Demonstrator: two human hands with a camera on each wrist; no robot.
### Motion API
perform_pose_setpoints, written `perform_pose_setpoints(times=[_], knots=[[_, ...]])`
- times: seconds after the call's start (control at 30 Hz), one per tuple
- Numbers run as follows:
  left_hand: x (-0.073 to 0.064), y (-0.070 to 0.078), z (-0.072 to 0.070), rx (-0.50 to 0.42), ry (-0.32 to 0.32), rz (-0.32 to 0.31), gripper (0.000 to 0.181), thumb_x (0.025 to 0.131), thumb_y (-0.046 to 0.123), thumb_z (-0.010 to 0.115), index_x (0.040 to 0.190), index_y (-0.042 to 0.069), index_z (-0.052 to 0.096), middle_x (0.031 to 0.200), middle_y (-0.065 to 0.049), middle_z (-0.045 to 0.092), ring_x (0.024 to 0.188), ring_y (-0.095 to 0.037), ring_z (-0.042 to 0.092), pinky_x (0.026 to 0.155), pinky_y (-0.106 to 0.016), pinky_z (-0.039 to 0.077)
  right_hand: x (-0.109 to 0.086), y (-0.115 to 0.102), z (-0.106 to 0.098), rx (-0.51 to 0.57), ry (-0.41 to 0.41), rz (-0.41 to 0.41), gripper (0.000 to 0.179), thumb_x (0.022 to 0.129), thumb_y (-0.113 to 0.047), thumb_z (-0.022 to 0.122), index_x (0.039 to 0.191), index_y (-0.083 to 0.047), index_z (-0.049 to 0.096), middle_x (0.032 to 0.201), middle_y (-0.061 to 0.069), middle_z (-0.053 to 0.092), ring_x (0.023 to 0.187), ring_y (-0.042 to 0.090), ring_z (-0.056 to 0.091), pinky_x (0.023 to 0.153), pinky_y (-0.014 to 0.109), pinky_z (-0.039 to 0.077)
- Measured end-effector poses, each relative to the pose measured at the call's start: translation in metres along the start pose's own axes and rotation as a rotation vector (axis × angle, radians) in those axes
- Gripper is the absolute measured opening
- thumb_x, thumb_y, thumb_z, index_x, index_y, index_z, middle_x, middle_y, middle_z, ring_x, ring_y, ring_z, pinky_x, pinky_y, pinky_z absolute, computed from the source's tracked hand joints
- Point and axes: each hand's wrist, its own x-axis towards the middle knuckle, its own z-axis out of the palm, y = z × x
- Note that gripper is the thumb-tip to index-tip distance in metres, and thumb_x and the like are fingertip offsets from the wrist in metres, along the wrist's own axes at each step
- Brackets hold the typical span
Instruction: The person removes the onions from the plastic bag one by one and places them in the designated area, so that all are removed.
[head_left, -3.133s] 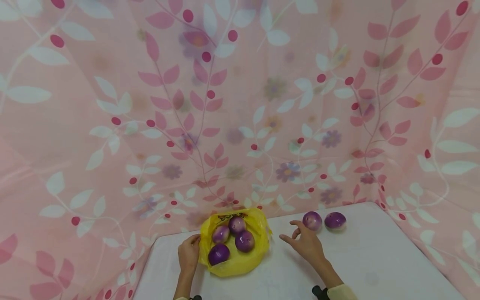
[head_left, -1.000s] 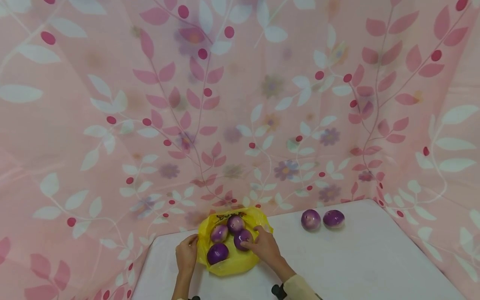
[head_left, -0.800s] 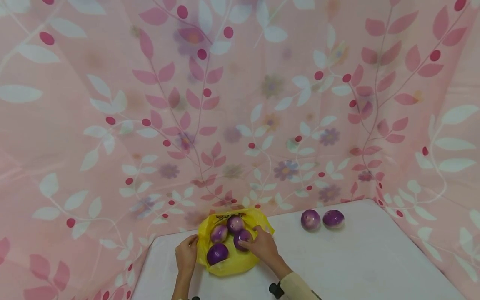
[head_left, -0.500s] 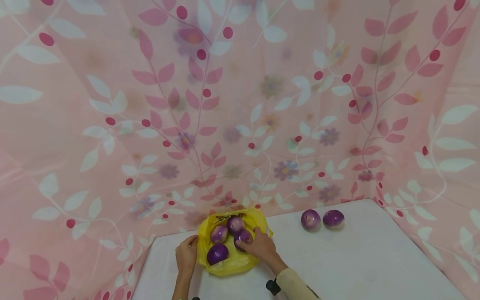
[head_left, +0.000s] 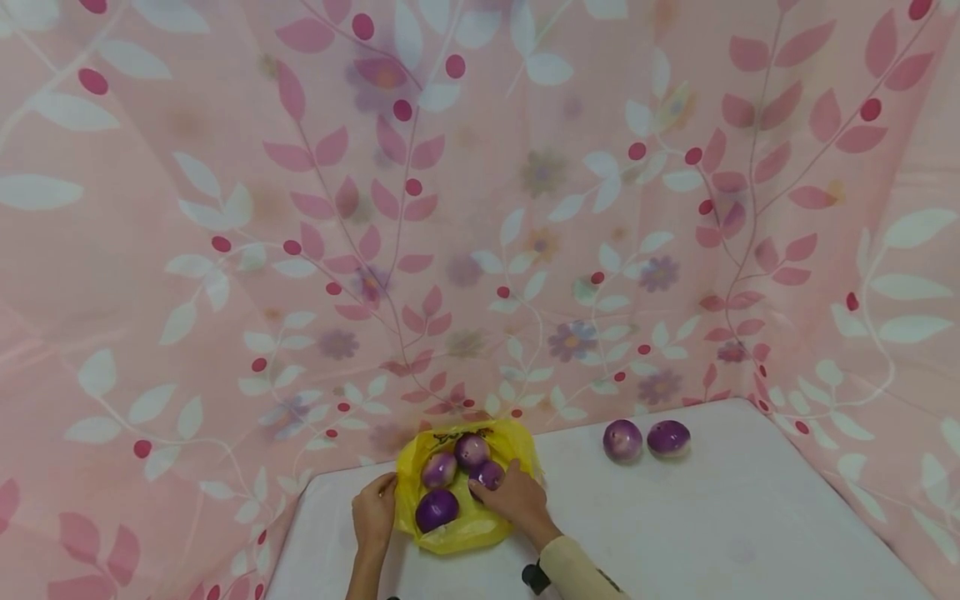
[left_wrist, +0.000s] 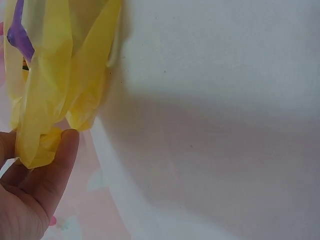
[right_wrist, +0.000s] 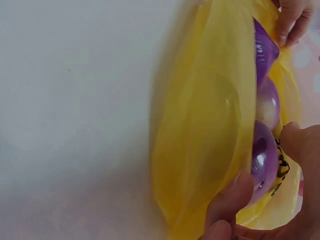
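A yellow plastic bag (head_left: pixel 467 532) stands gaping on the table with several glossy round purple-and-white vegetables inside, one of them (head_left: pixel 437 509) at its front left. My left hand (head_left: pixel 372 515) pinches the bag's left rim between thumb and fingers, plain in the left wrist view too. Over the right rim reaches my right hand (head_left: pixel 516 498), its thumb and fingers around the right-hand vegetable (head_left: pixel 489 473). In the right wrist view this vegetable (right_wrist: pixel 264 160) lies between the fingertips, and the bag wall hides part of it.
Two more such vegetables, a rounder one (head_left: pixel 622 441) and one on its side (head_left: pixel 669 438), lie apart from the bag at the table's back right. A white cloth covers the table (head_left: pixel 697 525). Behind it hangs a pink patterned curtain (head_left: pixel 480 208).
My right hand has come left from beside the two loose vegetables to the bag, and has since closed in around the right-hand vegetable. My left hand has stayed at the bag's left rim.
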Motion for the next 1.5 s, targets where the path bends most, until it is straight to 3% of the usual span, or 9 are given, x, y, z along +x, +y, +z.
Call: perform_pose_setpoints(times=[0.23,0.47,0.87,1.07,1.27,1.5], knots=[[-0.001,-0.001,0.001,-0.004,0.009,0.018,0.010,0.088,-0.001,0.071,0.096,-0.002,0.077,0.088,-0.016,0.074,0.082,-0.036,0.071,0.070,-0.051,0.056,-0.001,0.003,0.008,-0.029,0.043,-0.045,0.088,0.073,-0.071,0.070,0.115,0.004,0.052,0.084,0.013,0.062,0.081,0.029,0.064,0.072,0.047,0.051],[0.000,-0.003,0.001,-0.008,0.039,0.042,0.009,0.087,-0.002,0.072,0.094,0.000,0.077,0.086,-0.014,0.074,0.080,-0.035,0.071,0.067,-0.050,0.056,-0.002,0.003,0.010,-0.007,0.040,-0.064,0.091,0.076,-0.064,0.073,0.126,0.008,0.050,0.099,0.020,0.066,0.091,0.035,0.064,0.081,0.051,0.051],[0.000,-0.004,0.000,-0.007,0.039,0.053,0.009,0.086,-0.003,0.072,0.093,0.000,0.077,0.086,-0.014,0.074,0.080,-0.035,0.071,0.069,-0.051,0.056,-0.002,0.006,0.010,-0.005,0.052,-0.090,0.076,0.076,-0.061,0.074,0.112,0.002,0.053,0.086,0.014,0.064,0.080,0.030,0.064,0.071,0.046,0.052],[0.001,-0.005,0.000,0.000,0.040,0.048,0.009,0.087,-0.001,0.073,0.093,0.001,0.078,0.086,-0.013,0.074,0.080,-0.035,0.071,0.069,-0.052,0.055,-0.003,0.005,0.005,0.006,0.059,-0.109,0.078,0.075,-0.061,0.075,0.114,0.003,0.054,0.090,0.015,0.064,0.083,0.031,0.064,0.074,0.049,0.051],[0.001,-0.003,-0.002,-0.001,0.047,0.056,0.008,0.086,-0.001,0.073,0.093,0.001,0.078,0.085,-0.013,0.074,0.079,-0.035,0.071,0.068,-0.052,0.055,0.000,0.007,-0.002,-0.024,0.058,-0.148,0.071,0.072,-0.067,0.073,0.102,-0.004,0.054,0.078,0.008,0.059,0.072,0.026,0.061,0.063,0.043,0.048],[0.000,-0.002,-0.003,0.004,0.035,0.039,0.009,0.087,-0.002,0.072,0.093,0.000,0.078,0.086,-0.014,0.074,0.080,-0.036,0.071,0.070,-0.052,0.055,-0.001,0.004,-0.017,-0.022,-0.009,-0.153,0.085,0.071,-0.072,0.071,0.119,-0.004,0.058,0.097,0.010,0.065,0.084,0.026,0.062,0.074,0.045,0.052]])
